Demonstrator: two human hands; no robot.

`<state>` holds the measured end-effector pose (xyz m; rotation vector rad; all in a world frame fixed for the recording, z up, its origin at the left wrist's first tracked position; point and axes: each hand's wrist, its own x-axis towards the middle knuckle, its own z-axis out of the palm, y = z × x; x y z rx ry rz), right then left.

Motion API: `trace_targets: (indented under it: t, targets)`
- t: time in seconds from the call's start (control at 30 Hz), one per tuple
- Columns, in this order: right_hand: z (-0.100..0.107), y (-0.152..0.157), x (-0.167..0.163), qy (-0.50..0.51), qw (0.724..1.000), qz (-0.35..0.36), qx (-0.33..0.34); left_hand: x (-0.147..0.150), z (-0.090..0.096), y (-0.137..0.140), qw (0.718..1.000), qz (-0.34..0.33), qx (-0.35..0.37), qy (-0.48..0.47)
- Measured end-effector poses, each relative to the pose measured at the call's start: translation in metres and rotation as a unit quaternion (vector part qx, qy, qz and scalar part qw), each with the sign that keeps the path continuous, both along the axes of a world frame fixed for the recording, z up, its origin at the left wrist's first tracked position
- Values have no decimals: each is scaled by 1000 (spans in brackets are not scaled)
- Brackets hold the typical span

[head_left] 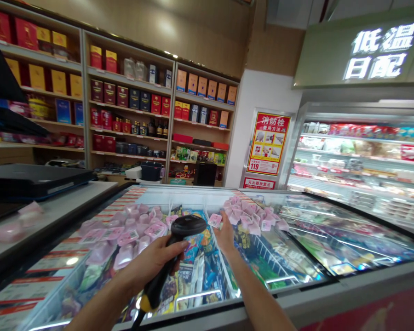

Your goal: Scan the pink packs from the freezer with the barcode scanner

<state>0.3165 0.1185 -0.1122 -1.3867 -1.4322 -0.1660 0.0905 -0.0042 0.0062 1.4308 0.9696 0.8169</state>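
Tall wall shelving [85, 105] stacked with boxed goods spans the back, and a lit refrigerated display case [338, 108] stands at the right. In front is a chest freezer [348, 275] whose glass top serves as the surface [283, 250], with frozen packs [193, 278] showing beneath it. Near the left edge, a black flat device [37, 178] sits on a side counter [106, 189], with some blurred pink items [31, 214] in front of it. Pink cups lie on the glass in two loose heaps, a left heap [126, 255] and a right heap [236, 211], with a gap between; this spacing probably keeps two lots apart and leaves room for the hands. The left hand [160, 257] has its grip clamped around the handle of a black and yellow barcode scanner [189, 224], held with its head uppermost, likely so that the reading end stays free to aim. The right hand [225, 235] has its grip closed on the edge of a single pink cup [215, 220], located between the heaps just beside the scanner's head; holding it by the edge seems meant to leave its printed label uncovered.
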Motion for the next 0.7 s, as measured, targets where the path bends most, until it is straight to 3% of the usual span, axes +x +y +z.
trace_targets:
  t: [0.37,0.53,0.7]
  targets:
    - [-2,26,-81,48,990,33,-126,-31,-8,16,994,109,20,17]
    - [1,35,-113,48,987,50,-147,-31,-7,17,993,117,13,16]
    - [4,39,-126,-5,983,37,-181,-27,-12,24,994,108,32,15]
